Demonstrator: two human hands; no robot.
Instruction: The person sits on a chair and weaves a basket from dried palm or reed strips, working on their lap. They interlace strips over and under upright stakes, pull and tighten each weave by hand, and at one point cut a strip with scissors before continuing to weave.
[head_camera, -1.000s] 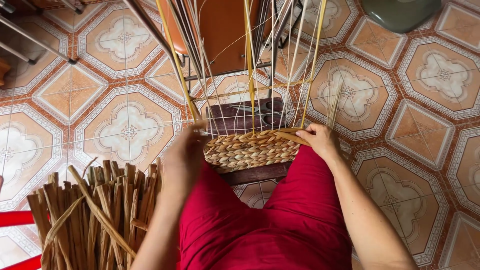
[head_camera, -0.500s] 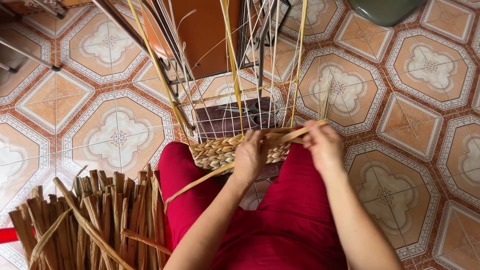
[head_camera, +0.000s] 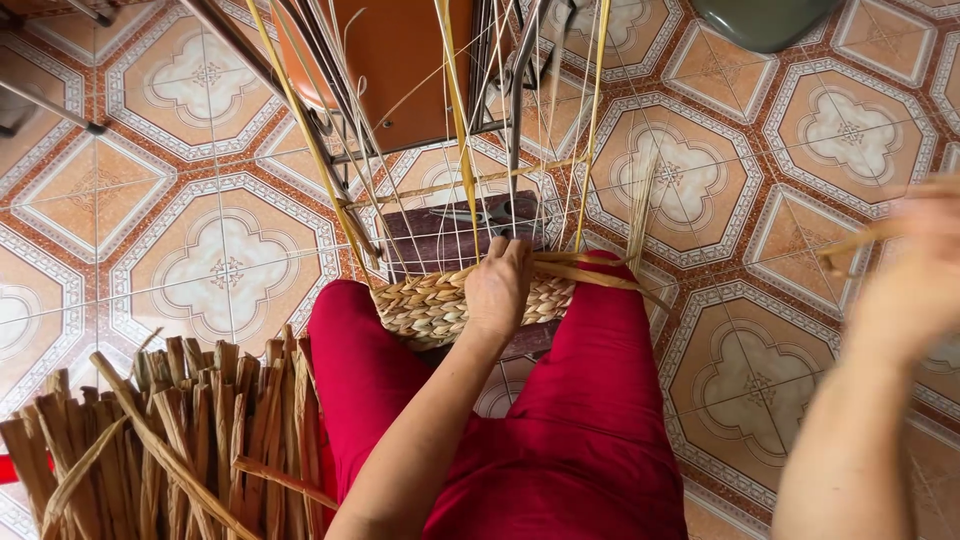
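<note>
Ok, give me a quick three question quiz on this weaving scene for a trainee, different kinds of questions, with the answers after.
1. True or false: the left hand rests on the rim of the woven basket.
2. Multiple choice: where does the bundle of dried strips lie? A) on the person's lap B) on the floor by the person's left leg C) inside the basket
3. Short answer: what is the right hand gripping?

Key
1. True.
2. B.
3. A long dried strip, pulled out to the right; the hand is motion-blurred.
</note>
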